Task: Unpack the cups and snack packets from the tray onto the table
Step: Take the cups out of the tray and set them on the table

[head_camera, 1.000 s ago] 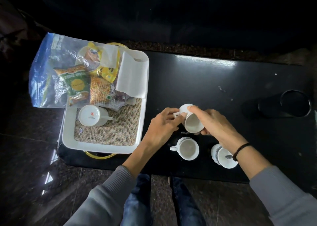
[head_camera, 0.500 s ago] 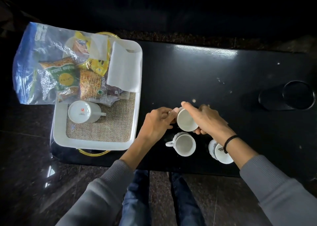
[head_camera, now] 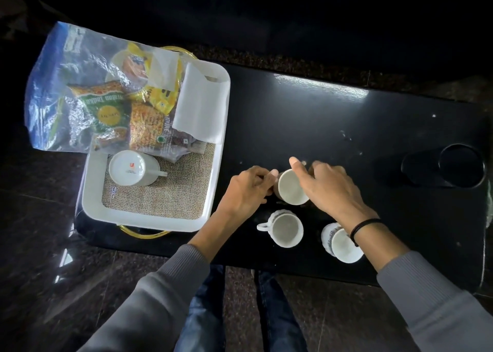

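Both hands, left (head_camera: pixel 246 191) & right (head_camera: pixel 329 188), grip small white ceramic cup (head_camera: pixel 292 187) upright nr front edge of black counter (head_camera: pixel 320 116).

Tray (head_camera: pixel 149 219) sits at left end of worktop (head_camera: pixel 346 127). In tray: bag of snack packets (head_camera: pixel 106 106) at far end, overhanging left; inverted cup (head_camera: pixel 132 168) nearer. Right of tray on worktop: three cups, one (head_camera: pixel 292 187) behind two (head_camera: pixel 286 227) (head_camera: pixel 342 242). Tumbler (head_camera: pixel 453 168) lies far right.
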Tool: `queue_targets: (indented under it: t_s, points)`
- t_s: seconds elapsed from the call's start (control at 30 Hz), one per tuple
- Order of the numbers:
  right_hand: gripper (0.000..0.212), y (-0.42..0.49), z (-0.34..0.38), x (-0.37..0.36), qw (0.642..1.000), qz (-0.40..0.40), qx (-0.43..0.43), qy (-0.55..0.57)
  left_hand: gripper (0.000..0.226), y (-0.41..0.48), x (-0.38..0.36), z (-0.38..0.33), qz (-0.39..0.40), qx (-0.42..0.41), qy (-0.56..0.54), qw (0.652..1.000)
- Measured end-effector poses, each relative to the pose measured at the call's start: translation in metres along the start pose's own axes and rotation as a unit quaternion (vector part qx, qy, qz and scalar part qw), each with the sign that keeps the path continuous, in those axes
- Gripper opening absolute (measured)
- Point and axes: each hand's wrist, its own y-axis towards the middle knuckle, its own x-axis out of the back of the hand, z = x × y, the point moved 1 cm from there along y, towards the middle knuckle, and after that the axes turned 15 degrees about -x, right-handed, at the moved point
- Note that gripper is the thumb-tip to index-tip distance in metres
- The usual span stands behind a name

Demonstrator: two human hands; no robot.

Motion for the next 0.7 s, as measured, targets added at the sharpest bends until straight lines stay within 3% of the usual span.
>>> queue_targets:
  t_s: [0.13, 0.27, 0.43, 0.6, 0.7]
  points:
    - [0.061, -0.009, 0.015, 0.006, 0.991, -0.103, 0.059, -0.066, 0.044, -0.005, 0.012, -0.012, -0.009, -0.003, 0.035, 0.999]
    - [0.051, -0.017, 0.041, 0.006, 0.988, -0.114, 0.099, -0.041, 0.040, -0.015, 0.037, -0.027, -0.040, -0.059, 0.107, 0.992]
    - [0.036, -0.028, 0.085, -0.007, 0.983, -0.073, 0.167, 0.017, 0.044, -0.030, 0.081, -0.032, -0.105, -0.134, 0.195, 0.966]
    - [0.018, -0.043, 0.142, -0.032, 0.967, 0.057, 0.227, 0.103, 0.050, -0.043, 0.135, -0.014, -0.178, -0.144, 0.268, 0.936]
    - [0.018, -0.054, 0.173, -0.049, 0.953, 0.093, 0.260, 0.125, 0.051, -0.052, 0.164, 0.004, -0.206, -0.123, 0.309, 0.920]
